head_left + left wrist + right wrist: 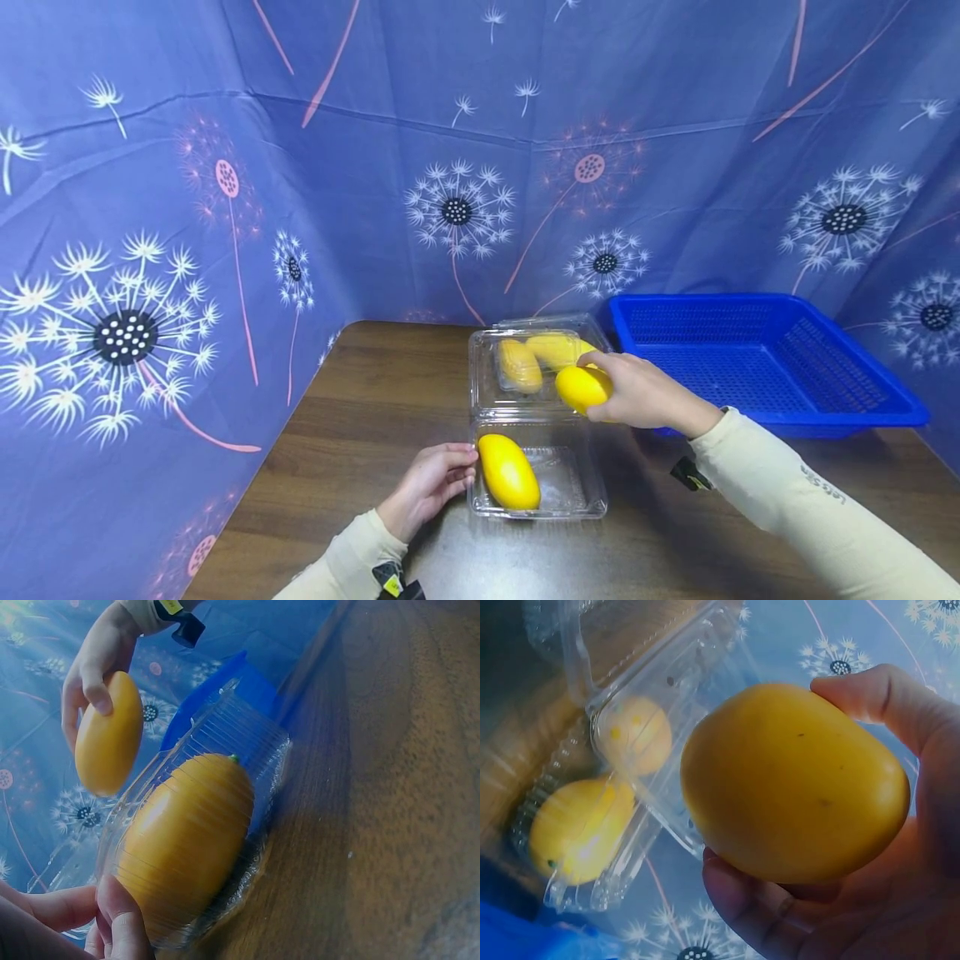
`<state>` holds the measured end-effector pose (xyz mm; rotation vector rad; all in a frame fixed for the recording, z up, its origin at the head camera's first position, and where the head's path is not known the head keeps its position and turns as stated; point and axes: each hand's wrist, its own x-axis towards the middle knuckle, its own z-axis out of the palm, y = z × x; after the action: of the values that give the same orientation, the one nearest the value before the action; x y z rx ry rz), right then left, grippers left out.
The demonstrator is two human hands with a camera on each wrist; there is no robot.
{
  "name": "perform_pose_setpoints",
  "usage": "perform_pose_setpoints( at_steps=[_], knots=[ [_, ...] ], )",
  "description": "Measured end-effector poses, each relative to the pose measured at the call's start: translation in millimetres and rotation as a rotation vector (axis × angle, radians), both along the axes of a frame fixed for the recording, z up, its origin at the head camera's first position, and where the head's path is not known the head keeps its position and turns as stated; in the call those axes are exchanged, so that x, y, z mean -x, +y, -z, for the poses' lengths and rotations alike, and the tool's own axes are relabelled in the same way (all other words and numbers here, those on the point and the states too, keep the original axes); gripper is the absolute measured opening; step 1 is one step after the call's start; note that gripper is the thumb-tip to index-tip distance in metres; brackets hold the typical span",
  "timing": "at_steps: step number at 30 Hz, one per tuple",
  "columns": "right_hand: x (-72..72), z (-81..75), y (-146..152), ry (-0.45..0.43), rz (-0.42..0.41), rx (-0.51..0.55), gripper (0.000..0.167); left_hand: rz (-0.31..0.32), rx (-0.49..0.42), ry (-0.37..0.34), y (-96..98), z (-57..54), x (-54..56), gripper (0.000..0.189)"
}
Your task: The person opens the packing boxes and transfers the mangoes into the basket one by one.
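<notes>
My right hand (651, 390) grips a yellow mango (582, 388) in the air, over the right side of a clear plastic clamshell box (597, 503). In the right wrist view, the thumb and fingers wrap around the sides of this held mango (795, 784). Another mango (510, 472) lies on the left side of the box's front half, lengthwise. At the box's left edge, my left hand (431, 486) pinches the rim between thumb and fingers. The box's lid (480, 375) is folded back, away from me.
Behind the raised lid stands a second clear box (592, 321) with two mangoes, one of them this upright-looking mango (520, 367). A blue plastic basket (750, 367) stands at the back right. Patterned blue cloth (360, 208) encloses the wooden table (337, 400) at the back and sides.
</notes>
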<state>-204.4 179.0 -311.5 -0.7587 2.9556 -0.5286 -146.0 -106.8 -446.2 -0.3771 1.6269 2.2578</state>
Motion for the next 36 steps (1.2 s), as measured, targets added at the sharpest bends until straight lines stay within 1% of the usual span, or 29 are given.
perform_pose_setpoints(
  at_steps=[6,14,22,27,36],
  knots=[
    [5.3,-2.0,6.0,-0.017,0.025,0.006,0.064,0.001,0.005,-0.001,-0.3,0.0,1.1,0.027],
    [12.1,-0.6,14.9,0.013,0.041,0.018,0.061,0.004,0.005,0.0,-1.5,-0.4,3.1,0.027],
    [21.4,-7.9,23.5,0.018,0.068,0.04,0.062,0.0,0.003,0.004,-1.8,-2.2,4.0,0.026],
    [27.8,-8.9,26.5,0.034,0.091,0.053,0.064,-0.008,-0.006,0.005,-2.1,-1.8,2.7,0.024],
    [37.2,-7.3,37.1,0.003,0.135,0.072,0.065,-0.009,-0.014,-0.003,-1.0,0.3,1.7,0.024]
  ],
)
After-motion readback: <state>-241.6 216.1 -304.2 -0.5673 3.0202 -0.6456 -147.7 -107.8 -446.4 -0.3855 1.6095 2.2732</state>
